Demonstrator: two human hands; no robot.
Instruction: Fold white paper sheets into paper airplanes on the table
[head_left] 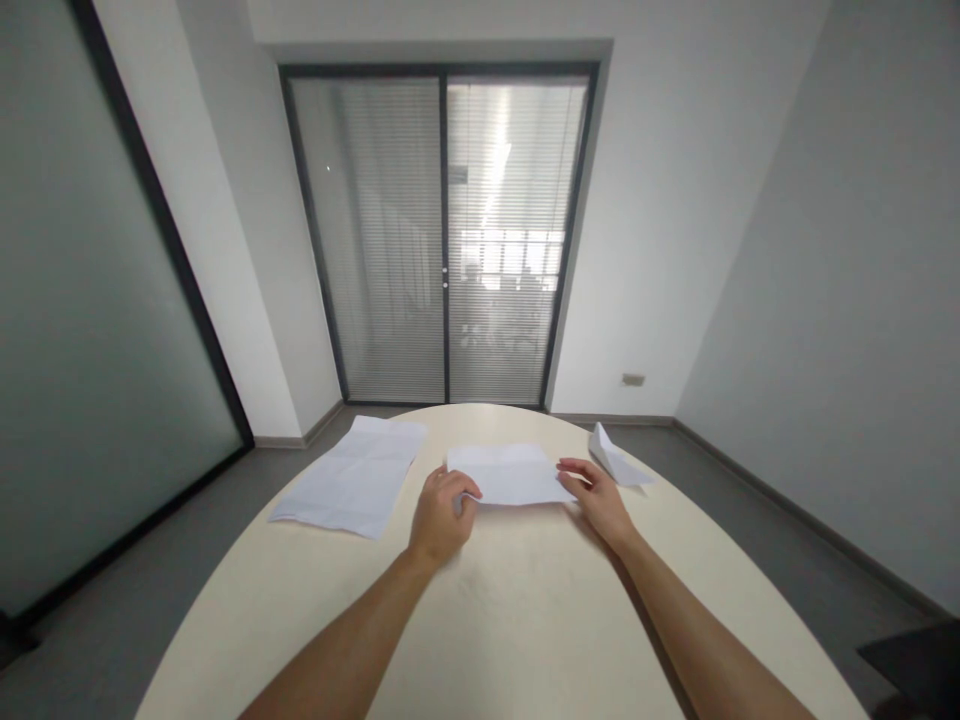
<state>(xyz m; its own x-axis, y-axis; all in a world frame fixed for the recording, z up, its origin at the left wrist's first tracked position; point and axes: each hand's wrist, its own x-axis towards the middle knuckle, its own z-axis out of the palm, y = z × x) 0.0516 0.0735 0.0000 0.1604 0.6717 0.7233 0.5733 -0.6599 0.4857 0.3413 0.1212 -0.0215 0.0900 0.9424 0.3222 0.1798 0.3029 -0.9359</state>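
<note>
Both forearms stretch out over the pale round table [525, 620], bare, reaching away from the person toward the middle of the tabletop.

The left hand [439, 515] is at the near left corner of a folded white sheet [510, 473], fingers curled over, thumb and fingertips pinching the paper's edge right there. A closed pinch on the corner, as far as I can make out.

The right hand [600, 495] is on the opposite near corner of the same sheet, fingers laid fairly flat and pointing inward, pressing the paper to the table rather than wrapped round it. So the sheet lies flat between the two hands, its far edge running away from them, a crease line showing across it.

Just beyond the right hand's knuckles, out to its outer side, sits a folded paper plane [616, 460], nose pointing away, apart from the sheet being held.

Out past the left hand, on its outer side, lies a bigger creased sheet [356, 480], opened flat, close to the table's edge, not touching the hand.

Farther off, a glass sliding door [442, 240] with blinds.
</note>
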